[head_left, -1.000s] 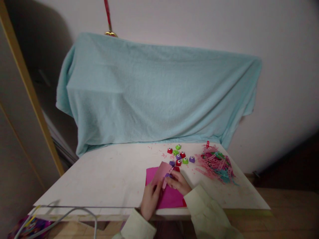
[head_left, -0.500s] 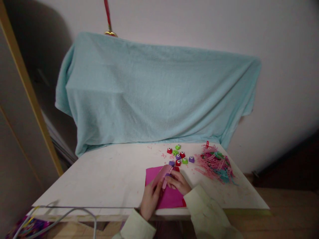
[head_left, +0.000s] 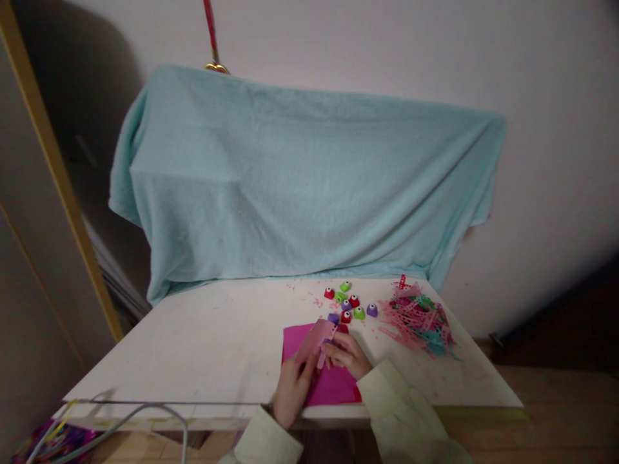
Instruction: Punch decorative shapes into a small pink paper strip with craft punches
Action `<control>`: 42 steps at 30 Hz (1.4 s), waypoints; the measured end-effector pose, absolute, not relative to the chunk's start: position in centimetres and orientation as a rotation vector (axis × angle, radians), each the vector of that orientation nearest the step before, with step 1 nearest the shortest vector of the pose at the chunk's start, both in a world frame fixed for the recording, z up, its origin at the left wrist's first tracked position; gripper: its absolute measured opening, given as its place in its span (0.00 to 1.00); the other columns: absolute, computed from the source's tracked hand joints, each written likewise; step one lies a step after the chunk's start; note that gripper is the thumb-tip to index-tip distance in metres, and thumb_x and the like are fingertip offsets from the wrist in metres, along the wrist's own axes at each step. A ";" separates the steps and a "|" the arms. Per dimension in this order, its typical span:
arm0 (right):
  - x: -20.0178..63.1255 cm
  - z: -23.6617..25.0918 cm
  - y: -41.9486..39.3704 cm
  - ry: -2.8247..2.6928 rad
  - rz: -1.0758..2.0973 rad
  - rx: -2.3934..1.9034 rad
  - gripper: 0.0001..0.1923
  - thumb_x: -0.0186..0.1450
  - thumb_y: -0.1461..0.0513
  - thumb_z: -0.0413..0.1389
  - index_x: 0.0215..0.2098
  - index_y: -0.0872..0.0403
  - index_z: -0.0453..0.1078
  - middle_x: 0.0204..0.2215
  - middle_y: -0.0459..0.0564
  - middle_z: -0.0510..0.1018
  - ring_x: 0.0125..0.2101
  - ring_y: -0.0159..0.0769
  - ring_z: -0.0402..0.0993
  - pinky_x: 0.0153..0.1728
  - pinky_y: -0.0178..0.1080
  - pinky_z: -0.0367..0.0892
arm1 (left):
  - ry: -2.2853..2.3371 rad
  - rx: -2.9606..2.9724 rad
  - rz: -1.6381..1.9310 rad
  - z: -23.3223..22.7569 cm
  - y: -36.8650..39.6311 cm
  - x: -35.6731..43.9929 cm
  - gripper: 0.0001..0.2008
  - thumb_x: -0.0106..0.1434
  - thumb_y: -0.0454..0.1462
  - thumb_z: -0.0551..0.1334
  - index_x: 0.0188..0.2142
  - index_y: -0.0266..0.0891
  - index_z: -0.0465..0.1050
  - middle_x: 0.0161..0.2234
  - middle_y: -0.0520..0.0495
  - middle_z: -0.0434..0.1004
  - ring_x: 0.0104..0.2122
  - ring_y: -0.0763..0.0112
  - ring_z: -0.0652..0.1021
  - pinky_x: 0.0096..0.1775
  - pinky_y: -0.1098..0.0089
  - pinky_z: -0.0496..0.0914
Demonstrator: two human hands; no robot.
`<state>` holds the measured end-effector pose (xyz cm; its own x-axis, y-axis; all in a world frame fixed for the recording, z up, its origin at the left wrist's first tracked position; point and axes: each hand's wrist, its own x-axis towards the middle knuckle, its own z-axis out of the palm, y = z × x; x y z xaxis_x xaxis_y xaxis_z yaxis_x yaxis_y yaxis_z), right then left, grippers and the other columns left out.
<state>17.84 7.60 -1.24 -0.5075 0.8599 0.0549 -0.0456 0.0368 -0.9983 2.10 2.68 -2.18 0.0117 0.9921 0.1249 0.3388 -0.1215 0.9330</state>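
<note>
In the head view, the person sits at a white table (head_left: pixel 193 348) and works on a light pink paper strip (head_left: pixel 316 336), held over a magenta sheet (head_left: pixel 333 383) that lies flat near the front edge. The left hand (head_left: pixel 291 386) is closed around the lower end of the strip. The right hand (head_left: pixel 345 356) pinches the strip near its upper end; something small and purple seems to sit under its fingers, perhaps a paper punch, but the picture is too dim to be sure.

Much is already done, I judge: a pile of cut paper scraps (head_left: pixel 420 317) lies to the right, well apart from the hands. Small coloured punches (head_left: pixel 349 301) stand in a group just behind the strip. The magenta sheet looks whole, so it is probably work that remains.
</note>
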 end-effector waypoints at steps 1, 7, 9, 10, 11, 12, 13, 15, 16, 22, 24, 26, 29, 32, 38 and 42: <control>17.9 -1.2 7.6 -1.584 1.553 -0.844 0.16 0.61 0.52 0.54 0.32 0.59 0.69 0.17 0.43 0.69 0.16 0.25 0.60 0.17 0.30 0.49 | 1.410 1.551 1.120 -2.2 2.7 2.1 0.22 0.64 0.47 0.50 0.27 0.34 0.74 0.23 0.46 0.76 0.25 0.67 0.73 0.28 0.73 0.64; 18.0 -1.4 7.7 -1.598 1.509 -0.853 0.14 0.61 0.54 0.55 0.30 0.59 0.70 0.15 0.42 0.66 0.15 0.26 0.60 0.17 0.31 0.50 | 1.401 1.522 1.088 -2.0 2.5 2.2 0.24 0.63 0.48 0.50 0.26 0.33 0.76 0.23 0.45 0.77 0.26 0.66 0.75 0.28 0.73 0.65; 18.0 -1.5 7.7 -1.605 1.512 -0.850 0.15 0.61 0.54 0.55 0.30 0.59 0.70 0.15 0.42 0.66 0.15 0.26 0.60 0.17 0.31 0.50 | 1.373 1.502 1.109 -2.0 2.5 2.2 0.23 0.64 0.48 0.50 0.29 0.32 0.76 0.25 0.44 0.78 0.27 0.65 0.75 0.29 0.72 0.66; 17.9 -1.5 7.8 -1.608 1.510 -0.849 0.15 0.61 0.54 0.55 0.30 0.59 0.70 0.15 0.42 0.66 0.15 0.26 0.60 0.17 0.31 0.50 | 1.365 1.492 1.117 -2.0 2.5 2.2 0.23 0.64 0.48 0.50 0.30 0.32 0.76 0.26 0.44 0.79 0.28 0.65 0.76 0.30 0.72 0.66; 17.9 -1.5 7.8 -1.608 1.507 -0.849 0.14 0.61 0.54 0.55 0.30 0.59 0.69 0.15 0.42 0.66 0.16 0.26 0.60 0.17 0.31 0.50 | 1.363 1.482 1.121 -2.0 2.5 2.3 0.23 0.64 0.47 0.51 0.32 0.32 0.77 0.27 0.43 0.79 0.28 0.64 0.76 0.30 0.72 0.66; 17.9 -1.5 7.8 -1.608 1.502 -0.851 0.14 0.61 0.54 0.55 0.30 0.59 0.69 0.15 0.42 0.65 0.16 0.26 0.59 0.17 0.31 0.50 | 1.363 1.472 1.126 -2.0 2.5 2.3 0.23 0.64 0.47 0.51 0.32 0.32 0.77 0.28 0.43 0.79 0.28 0.64 0.76 0.30 0.72 0.66; 17.8 -1.5 7.8 -1.606 1.498 -0.854 0.14 0.61 0.55 0.55 0.30 0.58 0.69 0.15 0.41 0.65 0.16 0.26 0.59 0.18 0.31 0.51 | 1.364 1.463 1.132 -2.1 2.5 2.3 0.22 0.63 0.47 0.51 0.33 0.32 0.76 0.27 0.43 0.79 0.28 0.64 0.76 0.30 0.72 0.66; 17.7 -1.4 7.8 -1.599 1.493 -0.856 0.13 0.60 0.55 0.56 0.32 0.58 0.69 0.17 0.41 0.65 0.17 0.25 0.58 0.19 0.31 0.52 | 1.360 1.454 1.150 -2.1 2.5 2.3 0.21 0.63 0.47 0.52 0.33 0.32 0.76 0.27 0.44 0.78 0.28 0.64 0.76 0.30 0.72 0.66; 17.7 -1.4 7.8 -1.597 1.495 -0.854 0.13 0.60 0.55 0.57 0.32 0.58 0.69 0.18 0.42 0.66 0.17 0.25 0.58 0.19 0.31 0.52 | 1.356 1.453 1.161 -2.2 2.5 2.2 0.21 0.63 0.47 0.52 0.33 0.33 0.76 0.27 0.44 0.78 0.28 0.65 0.75 0.30 0.72 0.66; 17.6 -1.3 7.7 -1.577 1.556 -0.852 0.14 0.58 0.54 0.58 0.34 0.58 0.68 0.20 0.41 0.64 0.18 0.24 0.56 0.19 0.30 0.51 | 1.369 1.428 1.185 -2.3 2.5 2.2 0.21 0.64 0.47 0.52 0.29 0.33 0.74 0.24 0.46 0.76 0.26 0.67 0.74 0.28 0.72 0.64; 17.6 -1.3 7.7 -1.580 1.562 -0.860 0.13 0.59 0.54 0.57 0.31 0.57 0.67 0.17 0.40 0.62 0.17 0.24 0.54 0.19 0.30 0.50 | 1.383 1.400 1.162 -2.3 2.4 2.2 0.22 0.64 0.47 0.51 0.24 0.34 0.72 0.21 0.47 0.74 0.23 0.68 0.72 0.26 0.73 0.63; 17.7 -1.2 7.7 -1.573 1.569 -0.869 0.14 0.61 0.53 0.55 0.29 0.56 0.65 0.15 0.39 0.61 0.16 0.24 0.54 0.18 0.30 0.49 | 1.392 1.374 1.143 -2.2 2.4 2.2 0.24 0.64 0.48 0.51 0.21 0.34 0.70 0.19 0.48 0.72 0.21 0.70 0.71 0.25 0.73 0.62; 17.8 -1.3 7.8 -1.522 1.602 -0.891 0.14 0.62 0.52 0.53 0.29 0.56 0.64 0.13 0.39 0.61 0.14 0.24 0.53 0.16 0.30 0.45 | 1.399 1.342 1.140 -2.2 2.5 2.2 0.24 0.63 0.48 0.51 0.19 0.35 0.68 0.17 0.49 0.71 0.20 0.71 0.70 0.25 0.73 0.61; 17.9 -1.9 8.0 -1.438 1.619 -0.916 0.17 0.63 0.50 0.50 0.28 0.56 0.63 0.14 0.40 0.63 0.13 0.23 0.52 0.14 0.30 0.43 | 1.410 1.331 1.149 -2.3 2.5 2.2 0.25 0.63 0.49 0.51 0.19 0.35 0.68 0.17 0.49 0.70 0.21 0.71 0.70 0.25 0.73 0.60; 18.0 -3.9 9.0 -1.320 1.655 -0.923 0.23 0.63 0.46 0.46 0.23 0.56 0.61 0.10 0.40 0.61 0.09 0.22 0.50 0.11 0.30 0.41 | 1.424 1.330 1.161 -2.7 2.5 2.3 0.25 0.63 0.49 0.50 0.20 0.35 0.69 0.18 0.49 0.71 0.21 0.71 0.70 0.26 0.73 0.60; 18.2 -4.3 9.4 -1.304 1.680 -0.928 0.25 0.63 0.45 0.46 0.22 0.57 0.62 0.09 0.42 0.62 0.08 0.23 0.51 0.10 0.30 0.42 | 1.415 1.327 1.178 -2.9 2.6 2.3 0.24 0.63 0.49 0.51 0.20 0.35 0.69 0.19 0.49 0.72 0.22 0.70 0.71 0.26 0.73 0.60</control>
